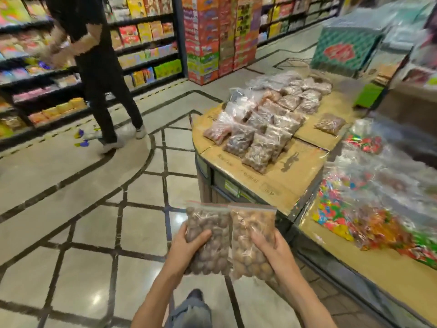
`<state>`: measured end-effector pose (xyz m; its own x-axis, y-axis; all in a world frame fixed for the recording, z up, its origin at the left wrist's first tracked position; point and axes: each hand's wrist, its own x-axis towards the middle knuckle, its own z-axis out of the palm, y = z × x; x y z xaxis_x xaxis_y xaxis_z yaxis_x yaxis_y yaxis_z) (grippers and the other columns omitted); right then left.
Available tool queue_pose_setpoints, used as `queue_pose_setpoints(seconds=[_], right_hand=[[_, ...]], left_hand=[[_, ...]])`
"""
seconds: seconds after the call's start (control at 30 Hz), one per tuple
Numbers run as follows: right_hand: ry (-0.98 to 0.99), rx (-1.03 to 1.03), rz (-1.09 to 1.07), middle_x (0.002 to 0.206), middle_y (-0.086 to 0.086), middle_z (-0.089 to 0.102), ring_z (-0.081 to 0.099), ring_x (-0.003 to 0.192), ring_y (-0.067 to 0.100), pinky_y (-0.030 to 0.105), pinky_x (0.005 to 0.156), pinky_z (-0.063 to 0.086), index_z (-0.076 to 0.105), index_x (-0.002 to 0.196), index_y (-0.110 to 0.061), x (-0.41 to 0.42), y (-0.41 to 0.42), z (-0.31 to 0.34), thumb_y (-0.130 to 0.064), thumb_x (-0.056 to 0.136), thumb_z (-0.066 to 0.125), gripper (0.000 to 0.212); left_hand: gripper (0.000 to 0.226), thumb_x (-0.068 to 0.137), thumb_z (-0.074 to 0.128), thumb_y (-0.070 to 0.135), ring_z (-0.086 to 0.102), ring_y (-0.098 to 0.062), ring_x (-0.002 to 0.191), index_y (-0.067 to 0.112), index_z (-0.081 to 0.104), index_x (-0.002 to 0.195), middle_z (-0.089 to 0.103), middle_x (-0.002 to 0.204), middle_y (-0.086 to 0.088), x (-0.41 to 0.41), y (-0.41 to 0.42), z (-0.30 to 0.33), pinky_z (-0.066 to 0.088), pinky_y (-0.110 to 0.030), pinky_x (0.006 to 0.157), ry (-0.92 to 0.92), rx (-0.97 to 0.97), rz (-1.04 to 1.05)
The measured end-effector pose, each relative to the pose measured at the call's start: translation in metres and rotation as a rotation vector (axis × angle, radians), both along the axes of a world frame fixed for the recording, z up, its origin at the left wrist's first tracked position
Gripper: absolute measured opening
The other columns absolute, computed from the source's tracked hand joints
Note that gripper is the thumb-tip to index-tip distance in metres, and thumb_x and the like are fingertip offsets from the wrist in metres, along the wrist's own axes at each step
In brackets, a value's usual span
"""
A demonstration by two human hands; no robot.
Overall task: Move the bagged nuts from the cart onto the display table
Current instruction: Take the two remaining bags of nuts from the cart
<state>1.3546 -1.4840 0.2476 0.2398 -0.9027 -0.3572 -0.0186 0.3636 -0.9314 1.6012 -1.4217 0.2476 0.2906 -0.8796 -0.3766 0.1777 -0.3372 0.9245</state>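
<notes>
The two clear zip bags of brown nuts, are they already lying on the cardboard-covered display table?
No, the left hand and right hand hold both bags above the floor.

Two clear bagged nuts (230,240) side by side above floor, more piled on display table (305,166).

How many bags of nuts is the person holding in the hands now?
2. The darker bag of nuts is in the left hand; the lighter bag of nuts is in the right hand.
</notes>
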Motion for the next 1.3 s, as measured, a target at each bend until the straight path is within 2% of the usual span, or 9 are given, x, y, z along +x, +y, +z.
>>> queue_pose_setpoints(seconds=[0.17,0.47,0.67,0.77,0.87,0.93,1.07,1.2,1.3], right_hand=[[0.064,-0.021,-0.167,0.14,-0.011,0.069,0.068,0.126,0.009,0.033,0.104,0.052,0.054,0.151,-0.033,0.04,-0.07,0.008,-0.075,0.063,0.083,0.102],[0.124,0.096,-0.366,0.165,-0.014,0.042,0.046,0.149,0.019,0.055,0.124,0.037,0.03,0.164,-0.043,0.073,-0.169,-0.008,-0.085,0.063,0.081,0.121],[0.113,0.159,-0.42,0.174,-0.006,0.029,0.034,0.157,0.026,0.057,0.125,0.029,0.016,0.17,-0.032,0.081,-0.242,-0.03,-0.078,0.072,0.078,0.125],[0.059,0.189,-0.455,0.175,-0.004,0.027,0.032,0.158,0.026,0.054,0.127,0.028,0.012,0.171,-0.028,0.082,-0.272,-0.036,-0.069,0.077,0.078,0.122],[0.054,0.19,-0.496,0.174,-0.002,0.029,0.035,0.157,0.025,0.051,0.126,0.03,0.013,0.171,-0.025,0.082,-0.295,-0.044,-0.068,0.075,0.079,0.124],[0.044,0.185,-0.51,0.174,-0.001,0.029,0.034,0.157,0.025,0.051,0.126,0.029,0.012,0.171,-0.023,0.083,-0.306,-0.047,-0.063,0.079,0.077,0.12],[0.039,0.216,-0.524,0.171,0.001,0.033,0.036,0.155,0.028,0.05,0.124,0.031,0.01,0.17,-0.018,0.088,-0.319,-0.043,-0.046,0.092,0.073,0.104],[0.115,0.238,-0.513,0.172,0.003,0.031,0.036,0.156,0.028,0.054,0.125,0.03,0.007,0.17,-0.019,0.096,-0.318,-0.051,-0.054,0.087,0.073,0.112],[0.107,0.252,-0.504,0.176,0.001,0.02,0.026,0.16,0.028,0.052,0.126,0.026,0.004,0.17,-0.018,0.102,-0.321,-0.049,-0.051,0.092,0.071,0.108]], left_hand=[[0.058,0.083,0.087,0.036,0.078,-0.025,0.101,0.026,0.059,0.133,0.079,0.116,-0.005,0.048,-0.118,0.007,0.064,-0.048,0.087,0.012,0.006,-0.199],[0.049,0.086,0.084,0.034,0.078,-0.01,0.094,0.031,0.057,0.127,0.076,0.116,0.002,0.081,-0.283,-0.012,0.063,-0.026,0.073,-0.088,0.017,-0.375],[0.081,0.073,0.089,0.06,0.074,-0.017,0.11,0.037,0.051,0.141,0.072,0.129,0.006,0.097,-0.386,-0.044,0.061,-0.046,0.096,-0.142,0.057,-0.449],[0.095,0.066,0.089,0.07,0.068,-0.017,0.122,0.038,0.048,0.146,0.066,0.139,0.007,0.099,-0.432,-0.058,0.058,-0.047,0.102,-0.195,0.047,-0.487],[0.085,0.075,0.087,0.06,0.065,-0.013,0.125,0.036,0.048,0.146,0.064,0.141,0.007,0.095,-0.477,-0.063,0.056,-0.033,0.102,-0.279,0.016,-0.556],[0.08,0.083,0.08,0.057,0.055,-0.013,0.129,0.034,0.043,0.15,0.052,0.142,0.004,0.091,-0.498,-0.068,0.046,-0.029,0.108,-0.412,-0.027,-0.6],[0.094,0.087,0.069,0.067,0.045,-0.026,0.13,0.031,0.024,0.162,0.031,0.132,0.001,0.084,-0.503,-0.078,0.039,-0.04,0.113,-0.667,-0.043,-0.562],[0.095,0.089,0.071,0.06,0.035,-0.028,0.145,0.032,0.019,0.164,0.031,0.154,-0.007,0.09,-0.497,-0.086,0.036,-0.044,0.116,-0.68,-0.073,-0.477],[0.088,0.092,0.067,0.058,0.033,-0.023,0.147,0.029,0.023,0.162,0.032,0.159,-0.007,0.096,-0.497,-0.087,0.03,-0.033,0.116,-0.66,-0.11,-0.489]])
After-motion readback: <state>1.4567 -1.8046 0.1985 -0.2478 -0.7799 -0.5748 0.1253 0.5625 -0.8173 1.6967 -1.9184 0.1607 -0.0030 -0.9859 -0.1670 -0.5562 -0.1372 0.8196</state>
